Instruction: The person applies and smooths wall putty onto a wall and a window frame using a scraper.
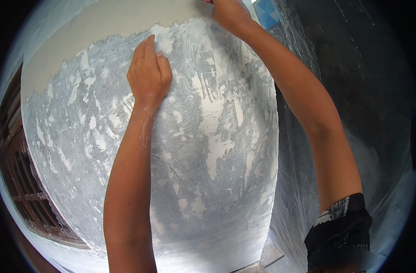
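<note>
Rising ahead, the patchy wall (217, 154) looks rigid, probably chalky, better braced flat-palmed than gripped. The left hand (148, 73) has fingers outstretched, well inward of its right edge; the right hand (233, 17) is cropped, its grip I can't tell.

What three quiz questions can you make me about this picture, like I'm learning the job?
1. True or false: the right hand is higher in the picture than the left hand.
2. What colour is the barred frame at the picture's left? A) blue B) brown C) yellow
3. Fill the gap: the patchy wall is grey with ____ marks.

Key: 1. True. 2. B. 3. White.
</note>
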Available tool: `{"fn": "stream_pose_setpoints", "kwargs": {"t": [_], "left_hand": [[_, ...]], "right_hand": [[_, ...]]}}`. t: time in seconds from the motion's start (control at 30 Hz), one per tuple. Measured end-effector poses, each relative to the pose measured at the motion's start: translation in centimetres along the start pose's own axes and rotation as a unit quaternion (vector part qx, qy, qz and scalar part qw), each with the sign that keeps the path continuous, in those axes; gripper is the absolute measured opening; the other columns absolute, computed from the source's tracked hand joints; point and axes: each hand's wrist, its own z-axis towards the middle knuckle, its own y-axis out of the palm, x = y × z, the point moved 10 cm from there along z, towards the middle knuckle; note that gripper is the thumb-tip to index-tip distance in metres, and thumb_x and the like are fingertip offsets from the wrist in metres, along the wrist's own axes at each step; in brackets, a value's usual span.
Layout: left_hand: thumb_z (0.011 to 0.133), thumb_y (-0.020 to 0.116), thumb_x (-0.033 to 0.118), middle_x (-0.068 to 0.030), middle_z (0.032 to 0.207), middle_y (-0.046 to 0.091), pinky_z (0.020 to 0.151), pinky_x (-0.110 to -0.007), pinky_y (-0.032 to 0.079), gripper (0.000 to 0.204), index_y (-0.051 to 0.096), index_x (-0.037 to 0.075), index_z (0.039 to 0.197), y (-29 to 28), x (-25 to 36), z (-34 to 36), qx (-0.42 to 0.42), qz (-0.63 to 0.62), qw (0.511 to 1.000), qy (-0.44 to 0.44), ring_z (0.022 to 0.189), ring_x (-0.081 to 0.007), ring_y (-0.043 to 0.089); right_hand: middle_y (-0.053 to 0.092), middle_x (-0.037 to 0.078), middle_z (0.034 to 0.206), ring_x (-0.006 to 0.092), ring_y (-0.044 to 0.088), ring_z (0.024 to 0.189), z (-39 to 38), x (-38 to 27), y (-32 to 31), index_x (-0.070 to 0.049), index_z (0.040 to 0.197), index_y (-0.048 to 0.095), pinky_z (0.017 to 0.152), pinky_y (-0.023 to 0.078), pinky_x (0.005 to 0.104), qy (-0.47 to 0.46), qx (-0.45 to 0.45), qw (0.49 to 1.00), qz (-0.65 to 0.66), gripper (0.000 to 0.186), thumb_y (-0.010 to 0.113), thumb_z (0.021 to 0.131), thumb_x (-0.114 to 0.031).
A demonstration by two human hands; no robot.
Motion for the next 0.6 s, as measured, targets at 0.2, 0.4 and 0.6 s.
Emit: {"fn": "stream_pose_setpoints", "kwargs": {"t": [0.2,0.4,0.6], "left_hand": [[0.089,0.049,0.014,-0.0237,0.12,0.065,0.091,-0.044,0.053,0.042,0.059,-0.004,0.126,-0.3,-0.7,-0.2,-0.009,0.003,1.0,-0.004,0.109,-0.0375,0.064],[0.092,0.045,0.013,-0.0193,0.119,0.066,0.093,-0.043,0.051,0.042,0.058,0.0,0.13,0.0,-0.2,-0.1,0.005,0.011,1.0,0.0,0.11,-0.0347,0.064],[0.093,0.045,0.014,-0.0197,0.119,0.066,0.092,-0.043,0.051,0.042,0.058,0.0,0.13,0.0,-0.8,-0.5,-0.002,0.001,1.0,-0.006,0.109,-0.0352,0.064]], "right_hand": [[0.071,0.015,0.107,0.0368,0.068,0.096,-8.2,-1.5,5.8,-0.015,0.115,0.069,0.083,0.057,0.047,-0.275,-0.059,0.914,-0.291,0.041,0.06,0.08,0.005],[0.066,0.024,0.099,0.0443,0.065,0.091,-3.2,-2.9,2.3,0.004,0.093,0.064,0.081,0.054,0.0492,-0.227,-0.004,0.959,-0.171,0.016,0.058,0.078,0.005],[0.065,0.025,0.097,0.045,0.065,0.091,-8.1,-2.7,5.7,0.005,0.095,0.063,0.081,0.054,0.0496,-0.312,-0.053,0.927,-0.201,0.018,0.058,0.078,0.005]]}}
